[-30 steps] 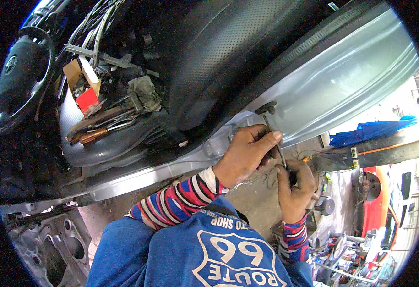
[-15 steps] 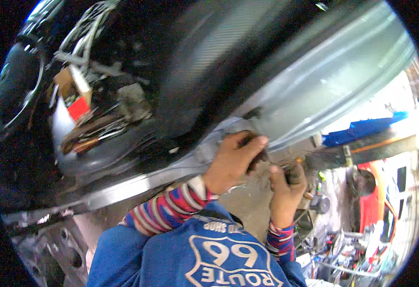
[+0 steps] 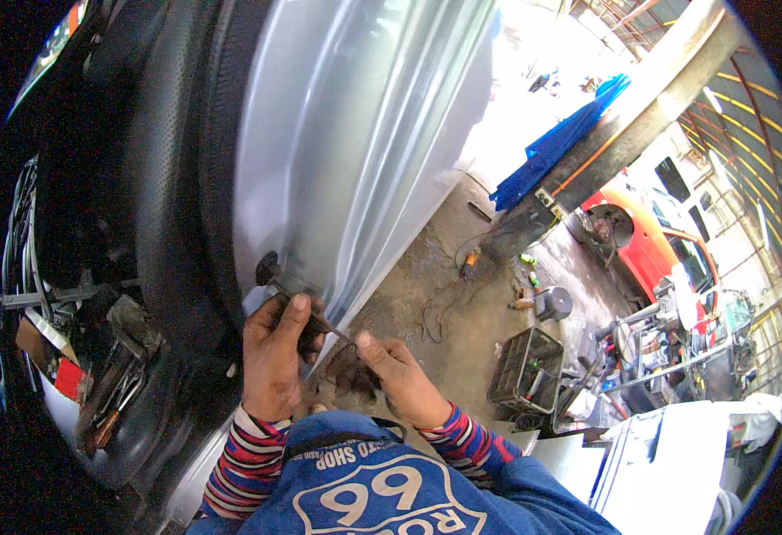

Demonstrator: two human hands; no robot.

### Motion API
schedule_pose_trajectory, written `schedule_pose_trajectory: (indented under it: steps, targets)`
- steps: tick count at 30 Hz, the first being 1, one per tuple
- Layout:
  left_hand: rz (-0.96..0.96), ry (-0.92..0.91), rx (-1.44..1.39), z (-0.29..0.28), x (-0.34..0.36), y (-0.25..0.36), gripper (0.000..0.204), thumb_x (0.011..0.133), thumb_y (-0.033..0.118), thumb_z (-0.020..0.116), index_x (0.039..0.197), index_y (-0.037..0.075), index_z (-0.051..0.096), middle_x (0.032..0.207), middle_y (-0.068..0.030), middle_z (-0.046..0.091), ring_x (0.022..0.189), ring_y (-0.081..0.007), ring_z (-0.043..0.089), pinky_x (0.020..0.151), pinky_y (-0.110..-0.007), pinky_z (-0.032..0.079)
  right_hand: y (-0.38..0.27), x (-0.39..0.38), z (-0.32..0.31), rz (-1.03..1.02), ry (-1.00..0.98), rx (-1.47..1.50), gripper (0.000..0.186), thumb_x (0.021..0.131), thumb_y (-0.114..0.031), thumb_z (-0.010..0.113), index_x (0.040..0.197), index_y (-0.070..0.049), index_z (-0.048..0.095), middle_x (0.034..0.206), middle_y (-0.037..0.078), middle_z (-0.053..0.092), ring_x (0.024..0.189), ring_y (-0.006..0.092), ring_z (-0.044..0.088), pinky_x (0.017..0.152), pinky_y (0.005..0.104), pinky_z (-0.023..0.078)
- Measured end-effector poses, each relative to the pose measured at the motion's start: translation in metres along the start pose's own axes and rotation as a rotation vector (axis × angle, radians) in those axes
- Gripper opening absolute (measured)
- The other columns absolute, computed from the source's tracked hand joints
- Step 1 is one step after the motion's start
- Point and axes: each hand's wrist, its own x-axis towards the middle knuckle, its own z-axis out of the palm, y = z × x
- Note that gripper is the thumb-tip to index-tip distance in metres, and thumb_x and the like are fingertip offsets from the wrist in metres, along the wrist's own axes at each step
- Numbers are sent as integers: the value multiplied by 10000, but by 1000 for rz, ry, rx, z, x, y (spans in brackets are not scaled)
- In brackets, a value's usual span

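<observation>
A thin dark metal bar point(image 3: 335, 333) slants between my hands beside the silver car panel point(image 3: 319, 160). My left hand point(image 3: 270, 366) is closed round its upper part, thumb on top. The right hand point(image 3: 409, 383) pinches its lower end between thumb and fingers. Just above the left hand, a small round black piece point(image 3: 268, 267) sits against the panel's lower edge; whether the bar joins it, I cannot tell. My fingers partly hide the bar.
At left, the dark car interior holds an open box with a red part point(image 3: 71, 379) and several tools point(image 3: 116, 406). Right are a black crate point(image 3: 526, 370), a dark bucket point(image 3: 552, 303), a cable point(image 3: 435, 312) on the floor, a pillar with blue sheeting point(image 3: 556, 152) and a red car point(image 3: 632, 254).
The view has swung round, so the silver panel now stands more upright and more floor shows. Both hands appear further left and lower, and the bar between them is now plain to see.
</observation>
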Motion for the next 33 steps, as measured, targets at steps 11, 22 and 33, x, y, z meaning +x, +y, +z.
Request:
schedule_pose_trajectory:
  steps: [11,22,33]
  targets:
    - [6,6,-6,-5,3,-1,274,961,327,682,978,54,667,746,-3,637,593,-89,561,496,-214,398,-7,10,0,89,-50,140,293,954,-295,685,1010,-8,693,804,-10,633,650,65,527,572,239,407]
    - [-30,83,-324,-14,21,-6,307,917,356,737,1020,88,628,789,7,610,639,-114,580,485,-234,440,-9,16,-9,-944,291,-1004,275,798,-87,765,1070,-54,734,874,143,690,748,311,674,638,371,538]
    - [-36,40,-385,-15,26,-12,282,925,311,731,1078,100,623,855,10,626,691,-105,579,523,-225,456,-2,25,-23,-1095,228,-1029,375,767,-63,764,1140,-64,722,992,128,703,786,276,695,648,354,551]
